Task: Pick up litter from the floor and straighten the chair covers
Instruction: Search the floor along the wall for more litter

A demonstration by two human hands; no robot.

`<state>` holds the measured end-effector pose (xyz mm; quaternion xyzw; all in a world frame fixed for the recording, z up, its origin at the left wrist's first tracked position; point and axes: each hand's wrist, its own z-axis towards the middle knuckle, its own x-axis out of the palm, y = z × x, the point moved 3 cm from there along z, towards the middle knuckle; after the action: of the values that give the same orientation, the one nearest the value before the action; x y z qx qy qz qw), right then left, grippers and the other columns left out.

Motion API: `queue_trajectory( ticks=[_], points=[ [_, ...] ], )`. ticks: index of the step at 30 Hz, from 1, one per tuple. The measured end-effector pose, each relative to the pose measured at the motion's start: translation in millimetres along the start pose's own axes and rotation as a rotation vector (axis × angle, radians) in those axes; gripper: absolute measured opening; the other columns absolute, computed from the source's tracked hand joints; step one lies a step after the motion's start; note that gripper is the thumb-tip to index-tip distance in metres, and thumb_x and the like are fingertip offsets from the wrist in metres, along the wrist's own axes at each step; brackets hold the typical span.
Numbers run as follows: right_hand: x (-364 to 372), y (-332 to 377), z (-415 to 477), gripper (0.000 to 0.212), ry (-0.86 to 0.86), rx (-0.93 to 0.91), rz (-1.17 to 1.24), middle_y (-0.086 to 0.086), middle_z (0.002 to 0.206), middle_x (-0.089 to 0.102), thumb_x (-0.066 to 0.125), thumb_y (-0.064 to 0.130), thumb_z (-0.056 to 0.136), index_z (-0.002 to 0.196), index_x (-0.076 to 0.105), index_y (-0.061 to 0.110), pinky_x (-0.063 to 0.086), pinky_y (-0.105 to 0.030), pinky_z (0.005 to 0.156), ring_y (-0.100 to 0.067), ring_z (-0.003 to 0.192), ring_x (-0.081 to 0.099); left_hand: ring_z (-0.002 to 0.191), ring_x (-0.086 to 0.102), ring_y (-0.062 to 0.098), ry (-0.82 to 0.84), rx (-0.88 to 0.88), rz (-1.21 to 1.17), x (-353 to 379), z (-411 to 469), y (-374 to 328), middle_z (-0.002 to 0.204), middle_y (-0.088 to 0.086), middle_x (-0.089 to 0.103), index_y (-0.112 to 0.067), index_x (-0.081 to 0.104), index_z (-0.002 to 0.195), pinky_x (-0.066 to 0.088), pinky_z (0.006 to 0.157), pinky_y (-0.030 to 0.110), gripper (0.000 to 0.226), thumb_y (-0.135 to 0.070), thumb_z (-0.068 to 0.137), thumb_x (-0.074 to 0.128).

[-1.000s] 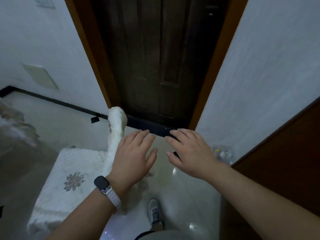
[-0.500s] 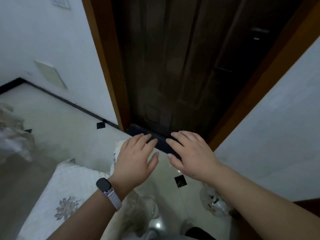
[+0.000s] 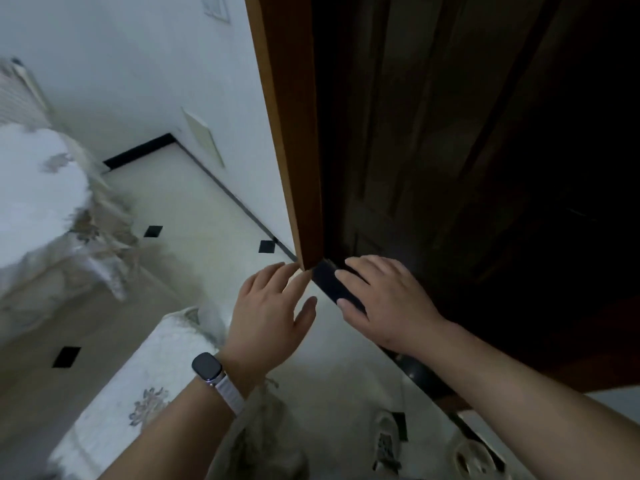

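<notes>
My left hand, with a smartwatch on the wrist, hovers flat and holds nothing, fingers apart. My right hand is stretched out beside it, also with nothing in it. Below my left forearm sits a chair with a white embroidered cover; part of the cover hangs crumpled at its right side. A second white-covered chair stands at the left. A clear plastic bag of litter lies on the floor at the bottom right.
A dark wooden door in an orange-brown frame fills the upper right. White walls meet a pale tiled floor with small black diamond insets. My shoe shows at the bottom.
The view has swung left and tilted. The door now sits to the right, the second covered chair has come into view, and the bag has shifted to the bottom edge. Both hands stay spread and hold nothing.
</notes>
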<state>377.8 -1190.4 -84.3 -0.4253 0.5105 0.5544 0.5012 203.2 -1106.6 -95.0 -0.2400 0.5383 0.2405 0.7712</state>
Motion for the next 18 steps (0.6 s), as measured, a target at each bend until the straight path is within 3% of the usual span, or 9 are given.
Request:
queue_trajectory(
  ticks=[7,18],
  points=[
    [-2,-76,71,0.05,-0.003,-0.178,0.055,-0.004,0.127,0.058,0.036,0.046,0.093,0.127,0.058,0.017,0.041,-0.042,0.098,-0.025,0.117,0.051,0.119,0.058,0.033,-0.013,-0.173,0.075,13,56,-9,0.127,0.007,0.065,-0.016,0.065,0.126,0.047,0.094,0.044,0.044,-0.041,0.092,0.053],
    [27,-90,192,0.048,-0.051,-0.336,0.134,-0.008,0.12,0.061,0.042,0.045,0.088,0.119,0.063,0.015,0.043,-0.041,0.092,-0.029,0.11,0.055,0.115,0.06,0.033,-0.075,-0.346,0.107,37,107,58,0.123,0.007,0.066,-0.015,0.067,0.122,0.049,0.089,0.045,0.041,-0.038,0.089,0.059]
  ],
)
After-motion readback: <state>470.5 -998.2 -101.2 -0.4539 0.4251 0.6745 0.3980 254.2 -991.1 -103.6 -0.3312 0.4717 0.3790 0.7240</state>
